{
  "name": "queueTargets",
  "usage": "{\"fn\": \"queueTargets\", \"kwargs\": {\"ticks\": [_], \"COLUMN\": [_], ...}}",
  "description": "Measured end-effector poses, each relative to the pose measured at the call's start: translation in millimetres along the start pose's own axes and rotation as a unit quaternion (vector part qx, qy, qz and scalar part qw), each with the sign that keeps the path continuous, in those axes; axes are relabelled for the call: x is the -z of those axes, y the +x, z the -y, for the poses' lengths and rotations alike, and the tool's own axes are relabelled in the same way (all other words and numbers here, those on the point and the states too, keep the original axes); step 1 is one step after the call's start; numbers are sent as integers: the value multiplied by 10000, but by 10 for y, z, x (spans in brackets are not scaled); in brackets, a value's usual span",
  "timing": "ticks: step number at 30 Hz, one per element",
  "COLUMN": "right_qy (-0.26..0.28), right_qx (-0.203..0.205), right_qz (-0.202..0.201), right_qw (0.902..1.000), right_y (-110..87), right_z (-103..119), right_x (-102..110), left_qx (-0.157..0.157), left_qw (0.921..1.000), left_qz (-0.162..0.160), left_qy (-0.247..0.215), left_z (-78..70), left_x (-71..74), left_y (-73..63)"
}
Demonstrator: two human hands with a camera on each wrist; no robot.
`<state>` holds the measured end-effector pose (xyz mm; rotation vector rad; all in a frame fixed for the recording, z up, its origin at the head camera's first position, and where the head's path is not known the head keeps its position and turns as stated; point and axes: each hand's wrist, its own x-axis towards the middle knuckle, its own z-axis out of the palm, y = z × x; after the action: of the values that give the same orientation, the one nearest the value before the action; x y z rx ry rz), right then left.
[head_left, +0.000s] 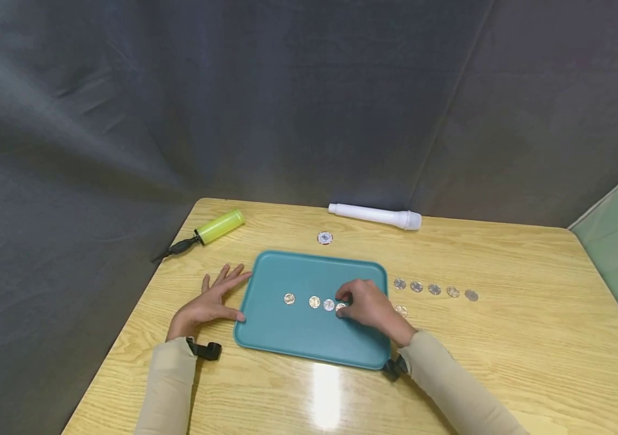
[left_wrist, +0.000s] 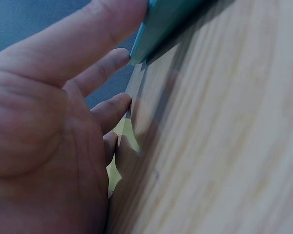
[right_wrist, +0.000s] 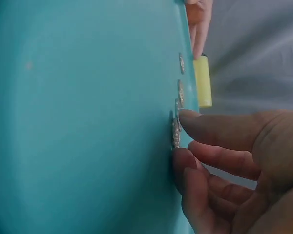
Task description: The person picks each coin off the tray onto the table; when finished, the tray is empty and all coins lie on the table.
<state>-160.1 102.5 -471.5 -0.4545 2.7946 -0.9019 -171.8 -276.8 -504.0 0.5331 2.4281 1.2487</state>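
Note:
A teal tray (head_left: 309, 338) lies on the wooden table, with a short row of coins across its middle. My right hand (head_left: 365, 305) reaches over the tray's right half, thumb and fingertips pinching the rightmost coin (head_left: 341, 307). In the right wrist view that coin (right_wrist: 176, 134) stands close to the tray surface. Just left of it lie a silvery coin (head_left: 328, 305) and a golden coin (head_left: 315, 302); another golden coin (head_left: 289, 299) sits farther left. Fingers spread, my left hand (head_left: 208, 307) touches the tray's left edge with thumb and index finger.
Right of the tray, several coins (head_left: 434, 289) form a row on the table, and one coin (head_left: 402, 311) lies partly behind my right wrist. Beyond the tray are a poker chip (head_left: 325, 238), a white toy microphone (head_left: 374, 215) and a yellow-green balloon pump (head_left: 220, 227).

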Motion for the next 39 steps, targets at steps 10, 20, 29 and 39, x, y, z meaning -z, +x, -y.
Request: {"fn": "queueTargets", "kwargs": {"ticks": [10,20,29,39], "right_qy": [-157,-237,-192,-36], "right_qx": [61,92,13,117], "right_qz": [-177,-367,-366,-320], "right_qw": [9997,9990,9991,9994], "right_y": [6,1,6,-25], "right_z": [20,8,-26,-57], "right_x": [-56,-91,-89,-63], "left_qx": [0,-28,-28,11], "left_qw": [10000,10000,9999,10000], "left_qz": [29,39,32,8], "left_qy": [76,82,111,59], "left_z": [-31,-39,-10,-20], "left_x": [2,3,1,-8], "left_y": [0,-6,1,-6]}}
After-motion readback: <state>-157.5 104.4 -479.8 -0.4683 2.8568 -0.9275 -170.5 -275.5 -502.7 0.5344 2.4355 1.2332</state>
